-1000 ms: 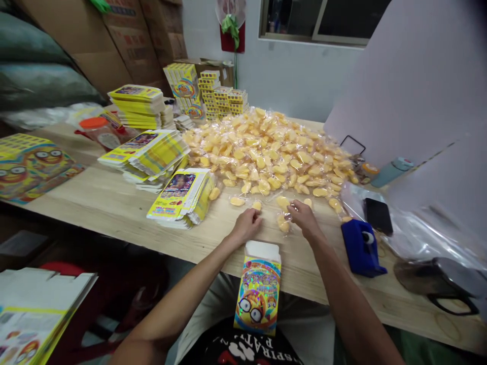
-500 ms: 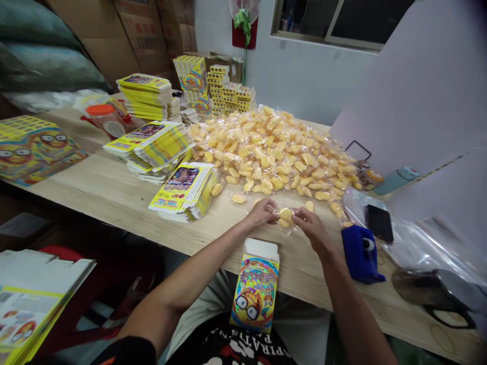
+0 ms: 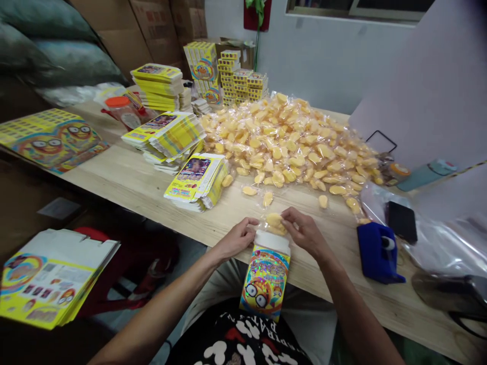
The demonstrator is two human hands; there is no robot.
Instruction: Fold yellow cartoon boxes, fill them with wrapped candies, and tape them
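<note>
My right hand pinches a clear packet of yellow oval pieces by its right side, just above the mouth of a box. That yellow cartoon box stands in my lap against the table edge, its white top end facing the packet. My left hand is at the upper left corner of the box, fingers curled and thumb close to the index finger. Whether it grips the box edge or the wrapper's left end cannot be made out. Beyond my hands lies a big heap of similar wrapped packets.
Stacks of flat yellow cartons stand left of the heap, with filled-out boxes behind. A blue tape dispenser, a phone and a dark mug are at right. More flat cartons lie at lower left.
The packet has come back towards me, to the box's open top. My left hand has moved from the packet down to the box's upper left corner. The view has shifted.
</note>
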